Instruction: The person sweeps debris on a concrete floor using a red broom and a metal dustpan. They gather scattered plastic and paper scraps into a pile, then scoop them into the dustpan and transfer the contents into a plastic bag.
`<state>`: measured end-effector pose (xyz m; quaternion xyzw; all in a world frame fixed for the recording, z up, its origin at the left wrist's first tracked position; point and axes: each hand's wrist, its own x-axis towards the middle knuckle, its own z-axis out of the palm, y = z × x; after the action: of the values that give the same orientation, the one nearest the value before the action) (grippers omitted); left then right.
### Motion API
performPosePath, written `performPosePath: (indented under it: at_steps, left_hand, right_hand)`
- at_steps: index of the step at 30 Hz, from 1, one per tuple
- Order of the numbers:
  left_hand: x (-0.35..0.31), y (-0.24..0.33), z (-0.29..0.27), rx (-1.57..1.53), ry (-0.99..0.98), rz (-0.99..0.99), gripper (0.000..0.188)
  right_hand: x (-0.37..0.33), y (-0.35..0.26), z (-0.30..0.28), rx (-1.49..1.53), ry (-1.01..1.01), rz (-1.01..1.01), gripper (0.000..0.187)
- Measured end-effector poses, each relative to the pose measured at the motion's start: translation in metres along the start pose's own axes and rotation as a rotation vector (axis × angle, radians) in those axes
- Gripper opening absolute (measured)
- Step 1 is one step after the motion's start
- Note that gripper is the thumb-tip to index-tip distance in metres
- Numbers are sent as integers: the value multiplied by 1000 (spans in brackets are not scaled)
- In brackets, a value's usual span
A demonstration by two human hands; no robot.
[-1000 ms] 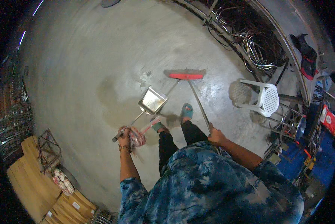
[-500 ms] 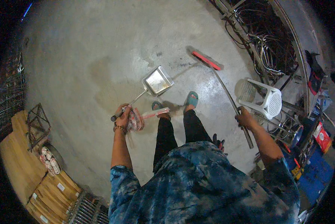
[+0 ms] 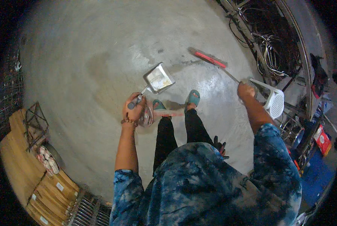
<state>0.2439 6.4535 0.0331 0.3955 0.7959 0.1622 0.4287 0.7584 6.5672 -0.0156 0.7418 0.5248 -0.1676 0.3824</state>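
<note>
My left hand [image 3: 134, 109] is closed round the handle of a metal dustpan [image 3: 159, 80], whose pan lies ahead of my feet. A clear plastic bundle with red marks [image 3: 148, 116] hangs at that hand, and a blurred pale red strip [image 3: 172, 113] reaches from it across my shins. Whether the fingers also grip the bundle cannot be made out. Farther right, my right hand [image 3: 246, 90] is wrapped round the grey stick of a broom [image 3: 210, 59]. Its red head with dark bristles is at the floor, beyond the dustpan and to its right.
A white plastic stool [image 3: 275, 101] stands beside my right forearm. Metal racks with coiled tubes [image 3: 266, 52] line the right side. Brown cardboard [image 3: 23, 147], a wire frame [image 3: 37, 126] and stacked metal rods [image 3: 87, 211] lie at the left. Dark gloves [image 3: 219, 147] hang by my waist.
My right hand has moved forward along with the broom stick, which now points more toward me. My left hand has moved slightly forward and right, tilting the dustpan handle up.
</note>
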Motion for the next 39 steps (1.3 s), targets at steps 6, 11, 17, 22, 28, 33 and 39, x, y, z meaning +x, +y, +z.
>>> performPosePath:
  at_steps: [6,11,17,22,28,33,39]
  left_hand:
    - [11,15,-2,62,-35,68,35]
    - [-2,34,-3,76,-49,43,36]
    - [-5,43,-11,192,-25,28,39]
    - [-5,37,-16,115,5,64,40]
    - [-7,38,-17,124,10,17,38]
    - [-13,47,-18,117,-10,31,38]
    - [-15,36,-9,118,-15,23,39]
  right_hand:
    - [20,-18,-40,-227,74,-138,27]
    - [15,-26,-69,-323,126,-188,28]
    - [32,32,-82,-186,27,-358,28]
    - [-12,101,30,544,273,-236,44]
    - [-125,115,116,719,321,-184,40]
    - [-186,106,135,796,200,-90,40]
    - [-190,112,123,840,307,-114,36]
